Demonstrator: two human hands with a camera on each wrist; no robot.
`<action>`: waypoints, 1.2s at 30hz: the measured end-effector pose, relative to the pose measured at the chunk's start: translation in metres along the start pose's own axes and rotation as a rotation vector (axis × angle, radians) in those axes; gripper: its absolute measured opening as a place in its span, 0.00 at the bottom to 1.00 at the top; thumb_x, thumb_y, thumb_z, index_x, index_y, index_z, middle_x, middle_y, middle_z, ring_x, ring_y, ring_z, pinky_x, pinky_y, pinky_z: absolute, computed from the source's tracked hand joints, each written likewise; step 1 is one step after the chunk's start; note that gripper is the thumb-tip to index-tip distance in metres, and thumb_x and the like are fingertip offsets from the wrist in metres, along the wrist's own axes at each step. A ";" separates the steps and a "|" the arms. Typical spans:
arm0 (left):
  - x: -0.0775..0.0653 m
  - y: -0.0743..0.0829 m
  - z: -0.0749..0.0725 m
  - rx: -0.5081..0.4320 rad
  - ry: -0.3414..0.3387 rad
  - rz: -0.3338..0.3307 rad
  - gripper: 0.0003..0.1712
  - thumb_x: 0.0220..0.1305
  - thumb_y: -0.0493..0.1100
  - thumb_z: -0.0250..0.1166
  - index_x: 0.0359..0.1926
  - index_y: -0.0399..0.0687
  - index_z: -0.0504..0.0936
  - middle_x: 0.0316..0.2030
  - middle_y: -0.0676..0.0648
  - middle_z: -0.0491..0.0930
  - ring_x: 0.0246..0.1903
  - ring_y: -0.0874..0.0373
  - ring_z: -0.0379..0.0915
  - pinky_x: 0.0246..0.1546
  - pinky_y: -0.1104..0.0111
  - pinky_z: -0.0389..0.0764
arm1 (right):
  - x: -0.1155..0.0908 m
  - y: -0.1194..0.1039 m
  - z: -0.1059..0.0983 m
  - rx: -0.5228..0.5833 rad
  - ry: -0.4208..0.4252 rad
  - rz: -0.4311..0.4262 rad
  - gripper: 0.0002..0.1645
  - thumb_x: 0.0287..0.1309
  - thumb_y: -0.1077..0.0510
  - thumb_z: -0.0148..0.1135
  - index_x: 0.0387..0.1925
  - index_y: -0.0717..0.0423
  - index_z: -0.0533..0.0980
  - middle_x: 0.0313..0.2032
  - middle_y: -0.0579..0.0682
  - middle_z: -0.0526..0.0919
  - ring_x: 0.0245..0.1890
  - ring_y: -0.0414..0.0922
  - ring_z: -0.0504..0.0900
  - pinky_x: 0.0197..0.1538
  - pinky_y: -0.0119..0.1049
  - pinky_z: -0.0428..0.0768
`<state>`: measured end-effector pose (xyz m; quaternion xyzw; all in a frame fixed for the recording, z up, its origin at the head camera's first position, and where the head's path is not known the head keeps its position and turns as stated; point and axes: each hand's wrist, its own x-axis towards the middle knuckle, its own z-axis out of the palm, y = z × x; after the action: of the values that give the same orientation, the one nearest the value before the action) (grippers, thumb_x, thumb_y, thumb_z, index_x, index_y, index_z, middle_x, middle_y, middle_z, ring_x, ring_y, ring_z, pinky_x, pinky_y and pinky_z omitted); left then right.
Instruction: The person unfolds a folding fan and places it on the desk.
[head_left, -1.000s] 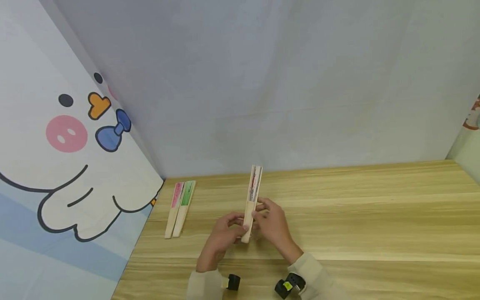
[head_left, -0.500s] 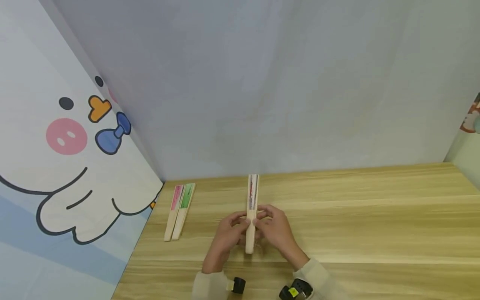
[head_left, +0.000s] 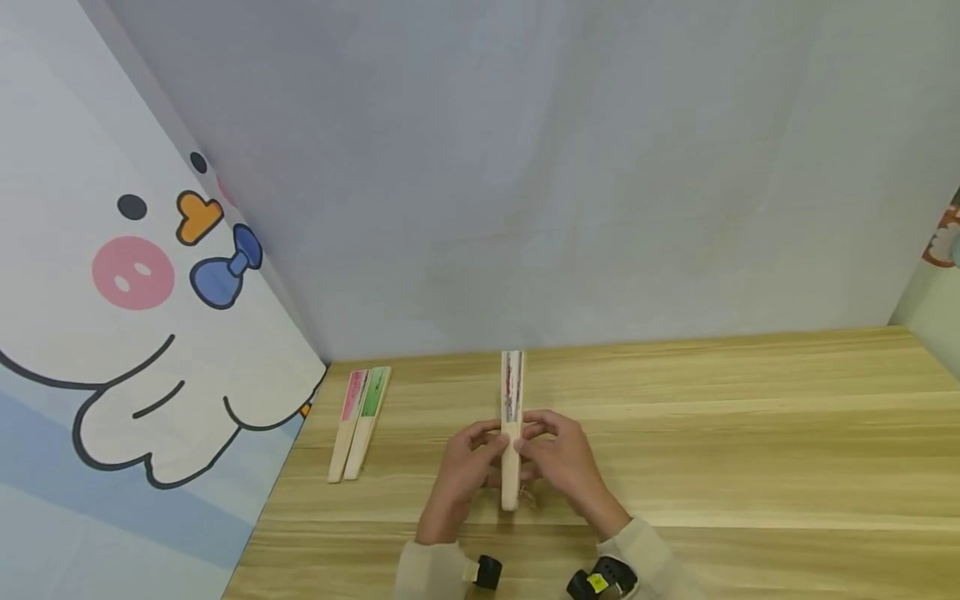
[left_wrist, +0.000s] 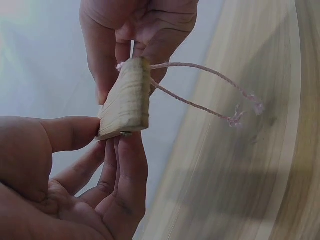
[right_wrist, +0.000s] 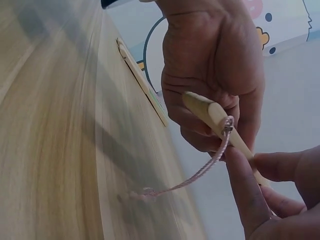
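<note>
A closed folding fan [head_left: 511,392] with pale wooden ribs and a dark-and-red patterned upper part is held above the table, its long axis pointing away from the person. My left hand [head_left: 465,467] pinches it from the left between thumb and fingers; my right hand [head_left: 566,457] pinches the opposite side. In the left wrist view, a pink cord [left_wrist: 192,65] with frayed ends hangs from the fan's wooden base [left_wrist: 127,100]. The right wrist view shows the same cord dangling toward the table, with the right hand [right_wrist: 285,195] gripping the ribs.
Two more closed folding fans lie side by side at the table's left: one pink [head_left: 349,417], the other green [head_left: 369,417]. The wooden table [head_left: 712,442] meets a grey cloth backdrop [head_left: 585,167] behind. A cartoon-printed cloth [head_left: 112,333] stands at the left.
The fan has come nearer the person and turned from a slant to nearly straight. Both hands have shifted slightly right and now grip it at matching heights.
</note>
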<state>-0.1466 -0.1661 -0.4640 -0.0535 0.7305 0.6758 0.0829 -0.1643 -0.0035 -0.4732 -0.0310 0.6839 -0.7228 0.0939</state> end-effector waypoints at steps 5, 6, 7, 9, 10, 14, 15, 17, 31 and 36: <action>-0.002 0.002 0.003 -0.002 0.012 0.010 0.23 0.79 0.38 0.59 0.68 0.31 0.76 0.50 0.38 0.82 0.37 0.57 0.82 0.32 0.63 0.91 | -0.001 -0.001 -0.003 0.008 0.003 0.018 0.23 0.65 0.71 0.66 0.62 0.69 0.78 0.43 0.60 0.82 0.33 0.46 0.88 0.31 0.42 0.91; -0.002 0.003 0.004 -0.004 0.015 0.010 0.23 0.79 0.38 0.59 0.68 0.31 0.76 0.51 0.38 0.82 0.37 0.57 0.82 0.32 0.63 0.91 | -0.001 -0.002 -0.004 0.009 0.003 0.022 0.23 0.65 0.71 0.66 0.61 0.69 0.78 0.43 0.59 0.82 0.33 0.46 0.88 0.30 0.42 0.91; -0.002 0.003 0.005 -0.003 0.019 0.012 0.23 0.79 0.38 0.59 0.68 0.31 0.76 0.51 0.38 0.81 0.36 0.57 0.82 0.32 0.63 0.90 | -0.001 -0.002 -0.005 0.013 0.003 0.026 0.23 0.65 0.70 0.66 0.61 0.69 0.79 0.42 0.59 0.82 0.32 0.46 0.88 0.30 0.41 0.91; -0.002 0.003 0.006 -0.005 0.026 0.013 0.23 0.79 0.38 0.59 0.68 0.30 0.76 0.51 0.38 0.81 0.36 0.57 0.81 0.31 0.63 0.90 | -0.001 -0.002 -0.006 0.017 0.002 0.032 0.22 0.65 0.70 0.66 0.60 0.68 0.79 0.42 0.59 0.82 0.31 0.45 0.87 0.29 0.40 0.90; -0.002 0.002 0.007 -0.008 0.030 0.012 0.22 0.79 0.37 0.60 0.68 0.30 0.76 0.51 0.37 0.81 0.36 0.57 0.82 0.31 0.63 0.90 | -0.001 -0.002 -0.006 0.019 0.001 0.036 0.22 0.65 0.71 0.66 0.60 0.68 0.79 0.42 0.58 0.82 0.31 0.45 0.87 0.29 0.40 0.90; -0.002 0.000 0.008 -0.011 0.039 0.015 0.23 0.79 0.37 0.60 0.68 0.30 0.75 0.52 0.37 0.81 0.37 0.57 0.82 0.30 0.65 0.90 | 0.000 -0.003 -0.007 0.021 -0.004 0.046 0.21 0.65 0.71 0.66 0.60 0.69 0.80 0.42 0.58 0.81 0.29 0.45 0.86 0.28 0.39 0.90; -0.002 0.000 0.008 -0.012 0.040 0.016 0.23 0.79 0.37 0.60 0.69 0.30 0.75 0.53 0.36 0.81 0.37 0.57 0.82 0.30 0.65 0.90 | 0.001 -0.003 -0.008 0.021 -0.004 0.048 0.21 0.65 0.71 0.66 0.60 0.69 0.79 0.42 0.58 0.81 0.29 0.44 0.86 0.28 0.39 0.90; -0.001 -0.002 0.009 -0.009 0.042 0.020 0.23 0.79 0.37 0.59 0.69 0.30 0.75 0.53 0.36 0.81 0.37 0.57 0.81 0.29 0.65 0.89 | 0.001 -0.003 -0.008 0.020 -0.005 0.051 0.22 0.65 0.71 0.66 0.60 0.70 0.79 0.42 0.59 0.81 0.29 0.44 0.86 0.28 0.39 0.90; 0.001 -0.005 0.015 -0.013 0.060 0.033 0.24 0.79 0.38 0.59 0.69 0.30 0.74 0.52 0.39 0.83 0.38 0.59 0.81 0.30 0.66 0.89 | 0.004 -0.003 -0.014 -0.001 0.005 0.062 0.21 0.65 0.71 0.66 0.60 0.69 0.79 0.41 0.59 0.81 0.28 0.45 0.86 0.29 0.41 0.90; 0.001 -0.006 0.017 0.001 0.098 0.028 0.24 0.78 0.39 0.61 0.68 0.30 0.75 0.53 0.39 0.83 0.38 0.58 0.80 0.30 0.67 0.88 | 0.004 -0.001 -0.016 0.027 0.007 0.074 0.21 0.65 0.71 0.67 0.59 0.69 0.79 0.41 0.59 0.82 0.30 0.45 0.86 0.28 0.39 0.90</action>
<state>-0.1459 -0.1494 -0.4712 -0.0765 0.7346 0.6731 0.0375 -0.1714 0.0115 -0.4733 -0.0020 0.6752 -0.7281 0.1183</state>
